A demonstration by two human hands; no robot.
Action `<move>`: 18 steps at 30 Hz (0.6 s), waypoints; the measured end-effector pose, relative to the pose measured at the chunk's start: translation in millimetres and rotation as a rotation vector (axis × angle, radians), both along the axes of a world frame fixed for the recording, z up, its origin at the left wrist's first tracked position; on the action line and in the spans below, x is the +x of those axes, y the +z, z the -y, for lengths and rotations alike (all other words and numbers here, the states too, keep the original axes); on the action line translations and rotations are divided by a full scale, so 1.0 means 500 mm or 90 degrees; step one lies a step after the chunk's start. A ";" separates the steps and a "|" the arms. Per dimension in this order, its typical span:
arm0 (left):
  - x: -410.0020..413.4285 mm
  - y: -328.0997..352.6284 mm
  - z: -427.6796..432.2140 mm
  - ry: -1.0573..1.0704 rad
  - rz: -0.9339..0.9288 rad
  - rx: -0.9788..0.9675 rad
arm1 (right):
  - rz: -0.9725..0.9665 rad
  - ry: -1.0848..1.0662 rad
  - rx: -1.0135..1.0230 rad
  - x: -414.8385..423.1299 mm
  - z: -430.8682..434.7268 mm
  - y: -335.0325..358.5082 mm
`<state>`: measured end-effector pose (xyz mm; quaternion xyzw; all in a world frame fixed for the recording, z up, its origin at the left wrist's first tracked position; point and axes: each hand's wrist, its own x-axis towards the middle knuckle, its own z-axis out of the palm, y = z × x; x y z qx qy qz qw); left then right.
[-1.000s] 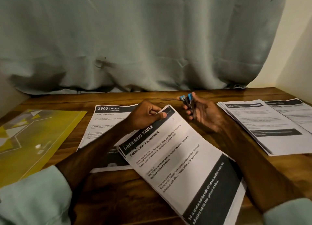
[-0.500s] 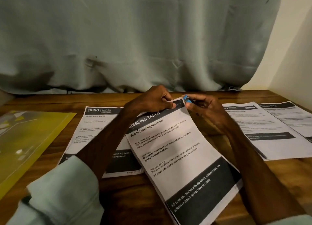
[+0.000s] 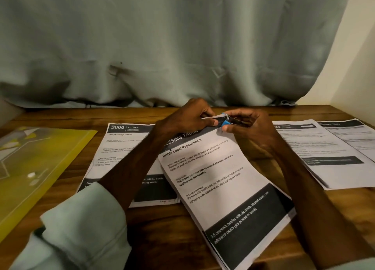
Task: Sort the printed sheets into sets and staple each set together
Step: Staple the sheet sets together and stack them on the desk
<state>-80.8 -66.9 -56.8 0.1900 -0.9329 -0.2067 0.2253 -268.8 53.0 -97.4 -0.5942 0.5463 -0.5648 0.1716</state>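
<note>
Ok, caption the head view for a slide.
Left hand pinches the corner of the sheet set; right hand holds a blue stapler there.

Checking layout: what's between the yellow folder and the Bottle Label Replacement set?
Head view: the Wash baby bottle sheet, crossed by the left forearm.

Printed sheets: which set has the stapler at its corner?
The Bottle Label Replacement set, centre; the left hand pinches its corner, the right hand holds the stapler there.

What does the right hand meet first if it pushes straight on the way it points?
The right hand points its blue stapler at the top corner of the Bottle Label Replacement set; just beyond, the left hand's fingertips pinch that corner. Contact looks likely, depth unclear.
</note>
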 end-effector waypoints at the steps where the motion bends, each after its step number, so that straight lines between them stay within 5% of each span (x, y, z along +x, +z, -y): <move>1: 0.000 -0.001 0.000 0.005 0.000 0.011 | 0.000 -0.001 -0.003 0.001 0.000 -0.001; 13: 0.003 0.015 -0.015 -0.001 -0.035 0.284 | 0.045 0.063 0.012 -0.001 -0.018 0.018; 18: 0.003 0.018 -0.015 -0.004 -0.022 0.278 | 0.071 0.084 0.017 0.000 -0.019 0.016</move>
